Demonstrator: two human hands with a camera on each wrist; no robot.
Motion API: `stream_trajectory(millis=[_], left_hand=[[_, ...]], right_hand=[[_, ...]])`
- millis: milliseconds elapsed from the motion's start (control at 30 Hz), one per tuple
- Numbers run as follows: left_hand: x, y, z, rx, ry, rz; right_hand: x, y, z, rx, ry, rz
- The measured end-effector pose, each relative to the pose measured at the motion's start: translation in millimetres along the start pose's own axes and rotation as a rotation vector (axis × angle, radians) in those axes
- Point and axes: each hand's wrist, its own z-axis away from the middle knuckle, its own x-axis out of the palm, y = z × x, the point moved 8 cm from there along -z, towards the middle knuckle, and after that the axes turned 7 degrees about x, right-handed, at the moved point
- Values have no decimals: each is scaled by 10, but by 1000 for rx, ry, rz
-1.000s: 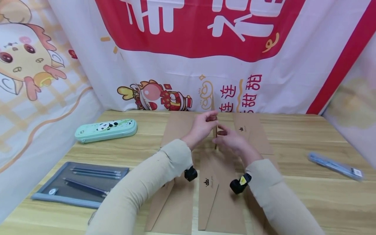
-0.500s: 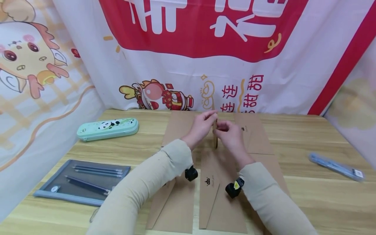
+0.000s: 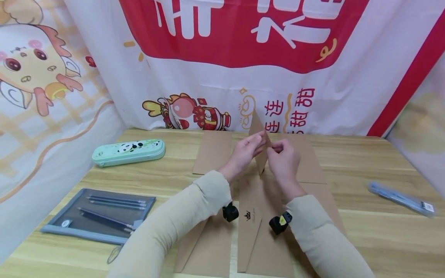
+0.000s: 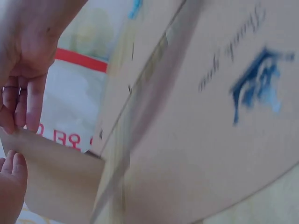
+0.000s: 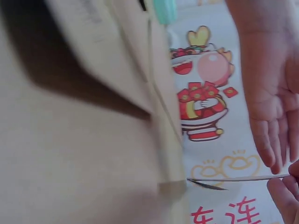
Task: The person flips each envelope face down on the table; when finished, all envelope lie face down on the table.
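Flat brown envelopes (image 3: pixel 248 247) cover the middle of a wooden table (image 3: pixel 399 247), reaching its far edge. A raised envelope (image 3: pixel 257 125) is held up on edge near the middle of that far edge. A zip pouch (image 3: pixel 83 236) lies by the left edge, a pale green pencil case (image 3: pixel 128 152) by the far left corner. The right hand (image 3: pixel 286 160) pinches the raised envelope; the left hand (image 3: pixel 243 154) touches it with its fingertips, whether gripping is unclear. A thin blue packet (image 3: pixel 401 199) lies by the right edge.
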Motion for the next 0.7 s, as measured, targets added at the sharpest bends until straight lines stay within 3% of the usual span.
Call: stream_trajectory(millis=[100, 233, 367, 467, 700], left_hand=[[-65, 7, 39, 16, 95, -21], [-252, -33, 115, 21, 249, -94], [-391, -153, 190, -42, 329, -87], [-418, -242, 233, -95, 358, -9], [-359, -293, 239, -106, 360, 93]], right_hand=[[-76, 4, -32, 45, 35, -109], [-80, 98, -66, 148, 1, -434], [36, 347, -145, 220, -56, -804], [62, 406, -133, 272, -48, -902], [37, 361, 31, 462, -51, -950]])
